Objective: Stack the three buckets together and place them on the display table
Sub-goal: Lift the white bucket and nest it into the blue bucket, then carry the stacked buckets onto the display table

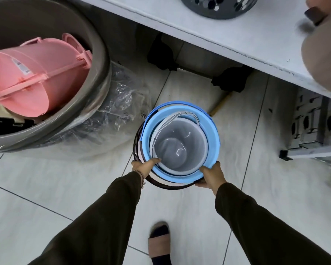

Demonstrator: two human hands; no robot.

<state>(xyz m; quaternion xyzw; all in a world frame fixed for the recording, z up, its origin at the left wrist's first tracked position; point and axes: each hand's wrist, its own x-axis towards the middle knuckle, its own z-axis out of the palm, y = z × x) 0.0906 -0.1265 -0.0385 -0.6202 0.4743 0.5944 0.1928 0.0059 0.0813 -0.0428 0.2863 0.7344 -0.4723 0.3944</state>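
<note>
Three buckets are nested one inside another above the tiled floor. A grey bucket [178,144] sits innermost, inside a light blue bucket [211,134], which sits in a dark brown bucket [161,183] whose rim shows only at the near and left sides. My left hand [144,165] grips the stack's near left rim, thumb over the blue edge. My right hand [210,174] grips the near right rim. The white display table [227,41] runs across the top right, above and beyond the stack.
A large grey tub [101,60] holding pink buckets [38,77] stands at the left, with clear plastic wrap [118,104] at its base. A dark perforated basket [218,6] rests on the table. A metal ladder [313,134] lies right. My sandalled foot [159,240] is below.
</note>
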